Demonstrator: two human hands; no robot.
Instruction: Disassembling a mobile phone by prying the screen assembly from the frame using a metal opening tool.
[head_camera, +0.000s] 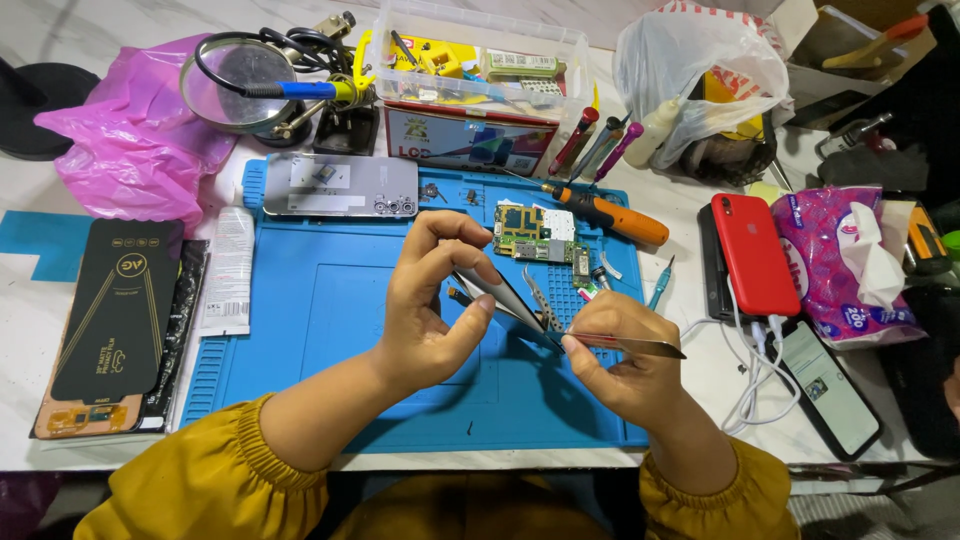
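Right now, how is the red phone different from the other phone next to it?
The red phone lies back up, so only its plain red shell shows; the other phone lies face up with its screen lit. The red phone rests on top of a dark device, while the other phone lies flat on the white table, closer to the person. Both sit to the right of the blue mat, with white cables between them.

Looking like a phone repair workshop: blue repair mat (300, 300), circuit board (528, 232), screwdriver (607, 213), magnifier lamp (232, 82) crowding the table (690, 370).
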